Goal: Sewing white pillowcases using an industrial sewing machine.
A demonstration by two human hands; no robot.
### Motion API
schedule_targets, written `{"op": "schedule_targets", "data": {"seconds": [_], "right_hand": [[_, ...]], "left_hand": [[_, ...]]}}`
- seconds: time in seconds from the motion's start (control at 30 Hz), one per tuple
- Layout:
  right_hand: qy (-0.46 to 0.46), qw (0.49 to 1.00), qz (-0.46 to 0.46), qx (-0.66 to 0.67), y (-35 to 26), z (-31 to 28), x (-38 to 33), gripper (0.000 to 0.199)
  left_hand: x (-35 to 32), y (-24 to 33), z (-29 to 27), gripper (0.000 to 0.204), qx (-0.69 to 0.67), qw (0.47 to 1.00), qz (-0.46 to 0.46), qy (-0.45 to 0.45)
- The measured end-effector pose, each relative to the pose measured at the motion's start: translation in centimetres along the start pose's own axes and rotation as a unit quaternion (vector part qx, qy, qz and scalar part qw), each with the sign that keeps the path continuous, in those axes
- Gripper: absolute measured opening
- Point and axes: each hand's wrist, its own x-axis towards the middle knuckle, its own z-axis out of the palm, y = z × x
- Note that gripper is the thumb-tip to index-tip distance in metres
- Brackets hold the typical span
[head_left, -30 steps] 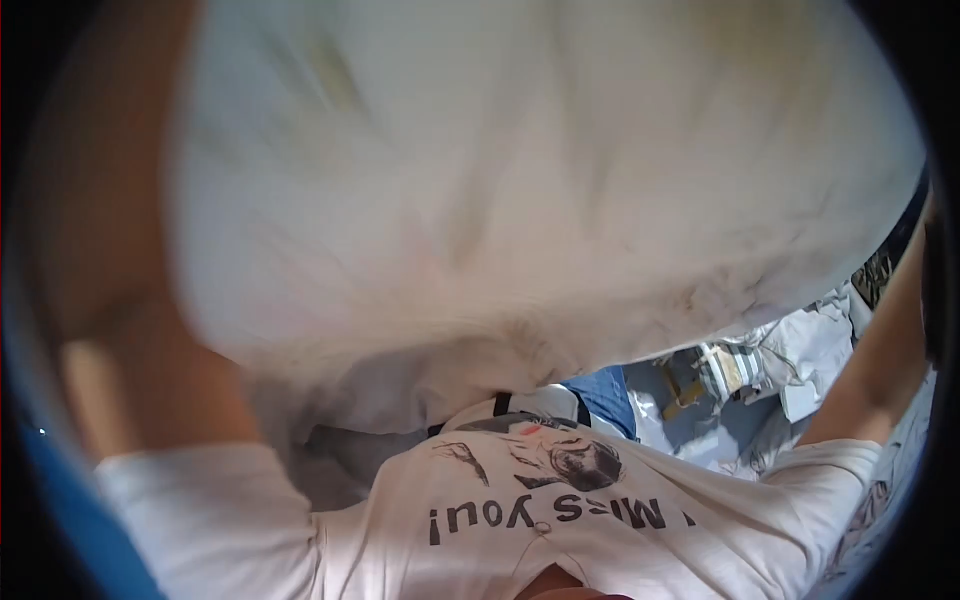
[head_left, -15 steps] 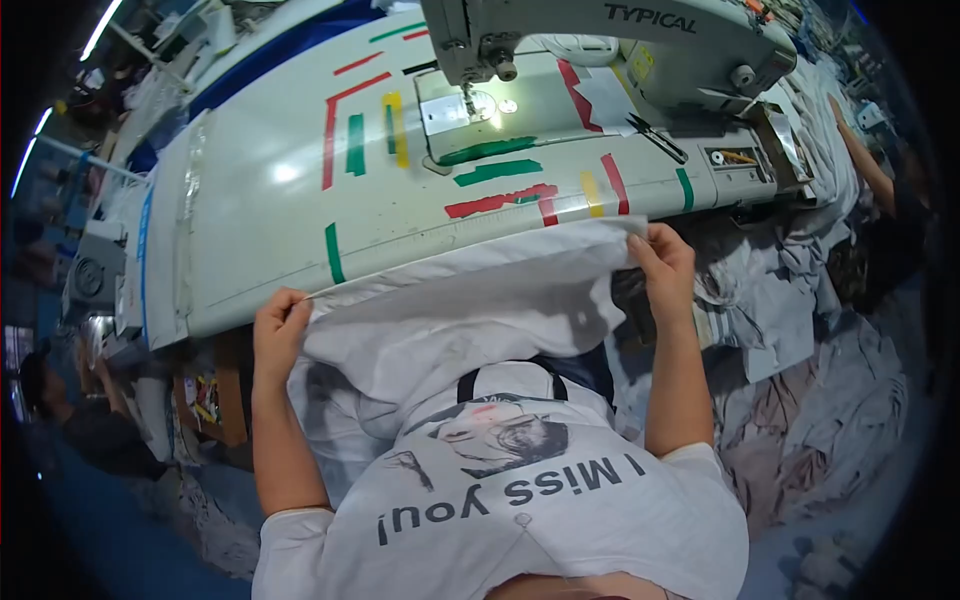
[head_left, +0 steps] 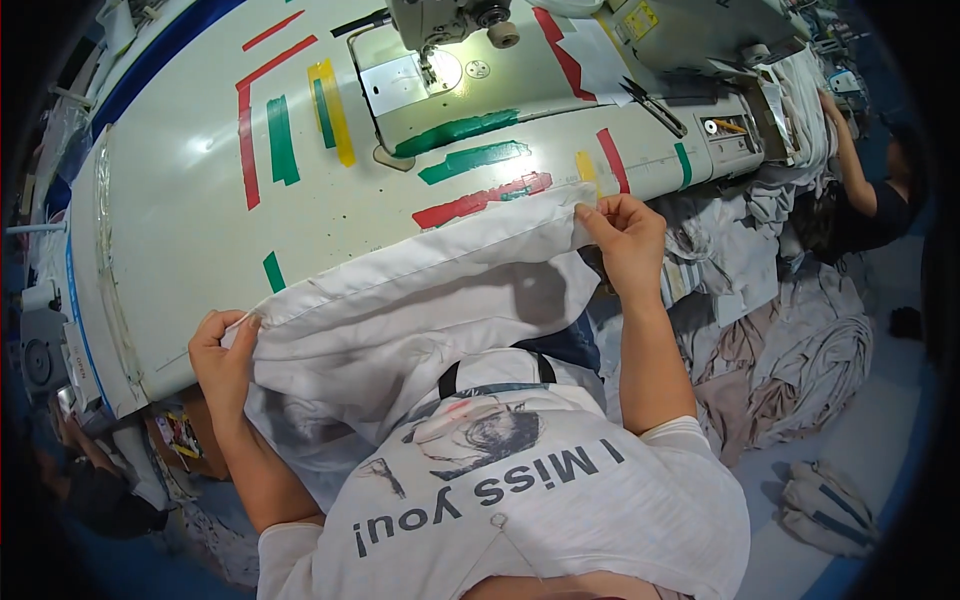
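Note:
A white piece of cloth (head_left: 430, 255) is stretched between my two hands along the front edge of the sewing table (head_left: 200, 290). Its upper edge is a folded band with a line of stitching below it. My left hand (head_left: 226, 350) pinches the band's left end between thumb and fingers. At the other end, my right hand (head_left: 628, 235) grips the corner the same way, slightly higher and farther from me. The rest of the cloth hangs into my lap. Beyond it stands the sewing machine (head_left: 455, 25), its needle area lit above a metal plate.
Black thread snips (head_left: 655, 108) lie on the table right of the machine, near a recessed tray (head_left: 728, 130). Red, green and yellow tape strips mark the tabletop. Piled fabric (head_left: 800, 370) sits at the right, where another person's arm (head_left: 850, 150) reaches in. Another person is at lower left.
The view has shifted toward the right and down. Both hands still hold the cloth's ends, and its band now lies tilted more toward me, showing the stitched line.

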Motion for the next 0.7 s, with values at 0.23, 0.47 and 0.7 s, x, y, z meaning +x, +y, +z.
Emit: {"op": "schedule_targets", "data": {"seconds": [0.23, 0.47, 0.7], "right_hand": [[0.014, 0.999, 0.04, 0.006, 0.0, 0.5, 0.4, 0.014], [0.031, 0.997, 0.034, -0.054, 0.6, -1.2, 0.7, 0.015], [0.021, 0.998, 0.052, -0.009, 1.8, -2.0, 1.2, 0.016]], "left_hand": [[0.8, 1.3, -0.4, 0.012, -0.066, 0.997, -0.025, -0.036], [2.4, 2.4, 0.4, 0.017, -0.074, 0.99, -0.009, -0.116], [1.9, 2.9, 0.2, 0.013, -0.107, 0.987, 0.026, -0.12]]}}
